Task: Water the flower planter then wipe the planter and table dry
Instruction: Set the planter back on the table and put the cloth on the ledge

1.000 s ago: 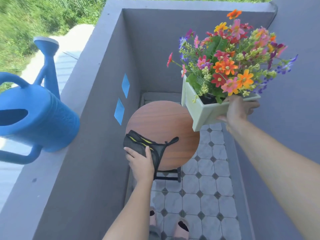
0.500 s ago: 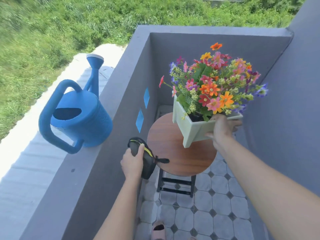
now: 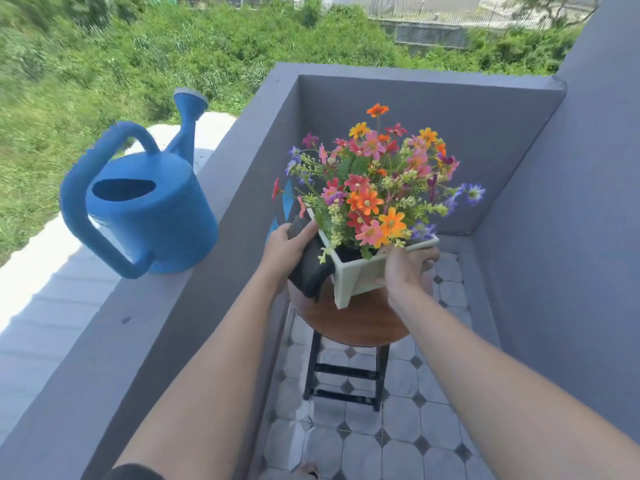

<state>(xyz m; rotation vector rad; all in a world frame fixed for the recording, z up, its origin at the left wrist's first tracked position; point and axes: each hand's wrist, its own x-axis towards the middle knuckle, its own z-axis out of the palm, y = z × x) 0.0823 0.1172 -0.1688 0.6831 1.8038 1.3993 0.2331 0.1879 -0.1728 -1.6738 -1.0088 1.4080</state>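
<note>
A pale green square planter (image 3: 360,277) full of colourful flowers (image 3: 374,188) hangs tilted above the round wooden table (image 3: 360,323). My right hand (image 3: 407,268) grips its right rim and holds it up. My left hand (image 3: 285,249) is closed on a dark cloth (image 3: 310,271), which is pressed against the planter's left side. A blue watering can (image 3: 149,213) stands on top of the grey wall to the left, spout pointing away.
Grey balcony walls (image 3: 540,216) close in on the left, far side and right. The table stands on black legs (image 3: 346,375) over a tiled floor (image 3: 408,434). Grass and bushes lie beyond the wall.
My left hand lifted the cloth off the table and brought it against the planter's left side. My right hand lowered the planter nearer the table. The camera tilted up.
</note>
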